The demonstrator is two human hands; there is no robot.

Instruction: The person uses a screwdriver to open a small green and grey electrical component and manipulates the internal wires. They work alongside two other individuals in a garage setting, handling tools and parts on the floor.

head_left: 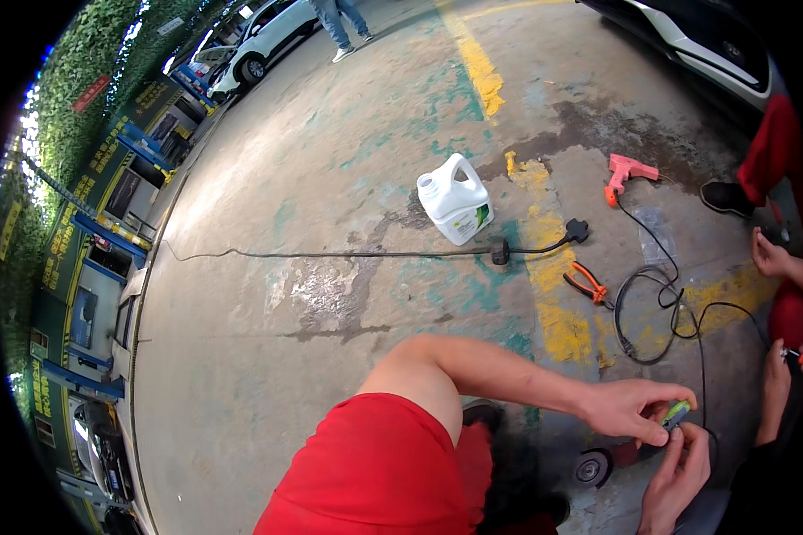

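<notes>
The fingers of the left hand (pixel 623 409) clamp a green tool (pixel 676 413); those of the right hand (pixel 674 481) meet its lower end, presumably to steady it, their grip unclear.

The person wears a loose, bright red fabric sleeve (pixel 357 473), short and plain, which ends in a neat, slightly curved hem above the left elbow. The left forearm (pixel 517 379) is bare and slim, down to a bare left hand (pixel 629 410) with long fingers. At the near right, the right hand (pixel 676 481) is bare too. Beside the sleeve hangs more red cloth (pixel 475 468), its lower part in deep shadow.
</notes>
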